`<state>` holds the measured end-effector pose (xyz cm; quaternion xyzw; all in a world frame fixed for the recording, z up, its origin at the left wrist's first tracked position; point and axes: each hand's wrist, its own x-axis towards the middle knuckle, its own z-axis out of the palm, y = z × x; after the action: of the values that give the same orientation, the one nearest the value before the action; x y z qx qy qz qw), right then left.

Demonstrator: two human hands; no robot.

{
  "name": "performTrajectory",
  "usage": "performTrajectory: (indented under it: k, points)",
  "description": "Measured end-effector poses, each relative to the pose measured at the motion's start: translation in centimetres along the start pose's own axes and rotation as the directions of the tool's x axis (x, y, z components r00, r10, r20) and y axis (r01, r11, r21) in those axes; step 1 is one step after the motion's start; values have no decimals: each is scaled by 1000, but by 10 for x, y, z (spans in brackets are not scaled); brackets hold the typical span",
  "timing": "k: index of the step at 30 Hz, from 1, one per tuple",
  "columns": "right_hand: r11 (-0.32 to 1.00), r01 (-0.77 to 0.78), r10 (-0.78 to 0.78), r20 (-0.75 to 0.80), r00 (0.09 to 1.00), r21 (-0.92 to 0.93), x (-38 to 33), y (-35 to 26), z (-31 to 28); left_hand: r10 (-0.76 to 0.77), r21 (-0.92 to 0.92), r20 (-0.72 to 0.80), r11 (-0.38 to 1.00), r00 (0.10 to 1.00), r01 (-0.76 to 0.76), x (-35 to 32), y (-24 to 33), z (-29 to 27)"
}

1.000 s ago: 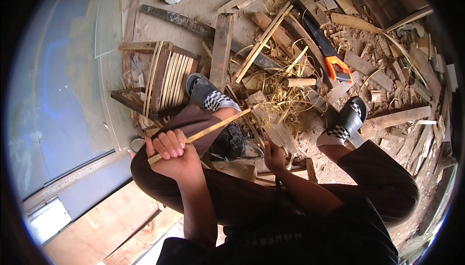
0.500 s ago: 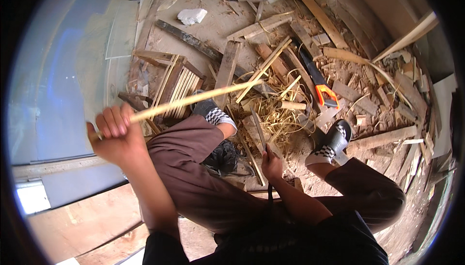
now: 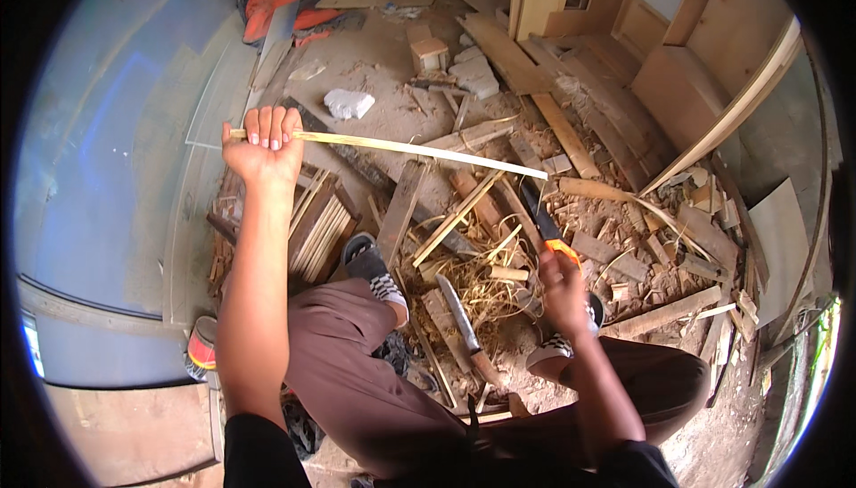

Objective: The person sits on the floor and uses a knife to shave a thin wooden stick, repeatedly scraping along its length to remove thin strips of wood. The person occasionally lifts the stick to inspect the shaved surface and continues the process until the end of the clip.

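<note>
My left hand (image 3: 266, 147) is raised, its fingers closed round one end of a long, thin bamboo-like strip (image 3: 419, 151). The strip reaches across to the right, and its far end hangs over the blade of a hand saw (image 3: 541, 219). At the saw's orange handle, my right hand (image 3: 563, 290) has its fingers curled round the grip, partly hiding it. The saw still lies among the wood scraps. A knife (image 3: 458, 314) with a wooden handle rests on a wood block between my feet, touched by neither hand. Curly shavings (image 3: 490, 296) are heaped beside it.
Bundled slats (image 3: 323, 234) stand by my left foot. A white stone chunk (image 3: 349, 103) lies farther off. Boards and offcuts (image 3: 571, 136) cover the floor to the right, below a leaning curved board (image 3: 731, 118). A red and yellow can (image 3: 202, 343) sits at left.
My right hand has let go of the knife and moved right to the saw's handle. My left hand has moved up and forward with the strip. The view has tilted upward.
</note>
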<state>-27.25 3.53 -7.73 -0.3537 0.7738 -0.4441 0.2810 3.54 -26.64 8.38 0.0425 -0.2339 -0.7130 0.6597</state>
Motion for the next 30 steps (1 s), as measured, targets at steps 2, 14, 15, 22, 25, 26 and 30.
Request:
performTrajectory:
  k: [2, 14, 15, 22, 25, 26, 30]
  points:
    - [989, 145, -145, -33, 989, 13, 43, -19, -60, -1, -90, 43, 996, 999, 5, 9, -10, 1]
    - [912, 96, -142, 86, 986, 398, 133, -119, -119, -15, -375, 32, 927, 999, 26, 20, -49, 19]
    - [916, 107, -143, 65, 988, 388, 135, -126, -117, -3, -376, 9, 927, 1000, 6, 20, -47, 17]
    - [982, -80, 39, 235, 971, 169, 178, -100, -108, 6, -292, -96, 956, 995, -34, 27, -53, 9]
    - [999, -35, 32, 158, 987, 15, 192, -92, -101, 23, -214, -165, 975, 986, -59, 29, -63, 3]
    - [999, -8, 14, 120, 993, -50, 199, -86, -105, 48, -176, -203, 981, 978, -85, 30, -67, 2]
    - [872, 57, -182, -213, 960, -486, 236, -48, -124, 111, -53, -255, 990, 961, -128, 39, -80, -2]
